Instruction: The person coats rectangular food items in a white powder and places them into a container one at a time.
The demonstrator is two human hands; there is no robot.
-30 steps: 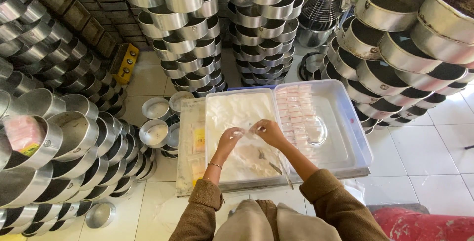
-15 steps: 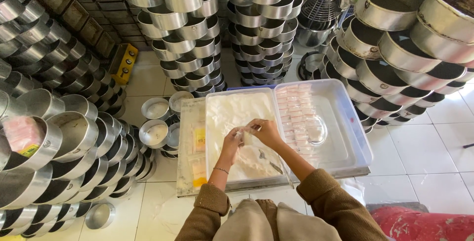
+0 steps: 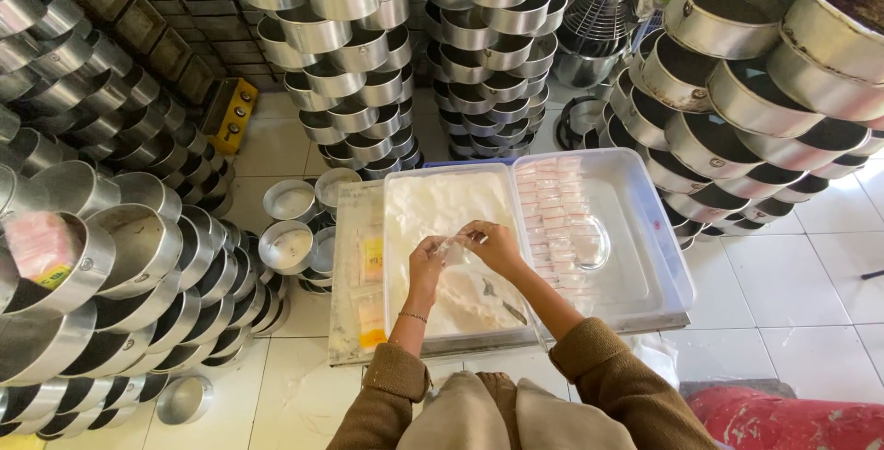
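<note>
Pinching a small clear plastic bag point(image 3: 453, 249) between both hands, I hold it just above the white powder in the clear plastic tub point(image 3: 635, 295). My left hand point(image 3: 426, 261) grips the bag's left edge with thumb and fingertips closed on it, and my right hand point(image 3: 494, 245) does the same on the right edge, so the two hands nearly touch with the bag stretched between them. Both sit over the left half of the tub, where the powder point(image 3: 442, 215) lies in a thick layer. A metal spoon point(image 3: 502, 307) lies in the powder, nearer to me than my hands. In the right half of the tub, rows of small pink-tinted packets point(image 3: 551, 215) run away from me, and a clear round lid point(image 3: 585, 243) rests just beside them. Left of the tub, flat packets with yellow labels point(image 3: 371, 261) lie on the tray under it. Further left of the tub, a few round metal pans point(image 3: 287, 245) stand on the tiled floor, and tall stacks of pans point(image 3: 350, 54) rise beyond the tub and to both sides.
</note>
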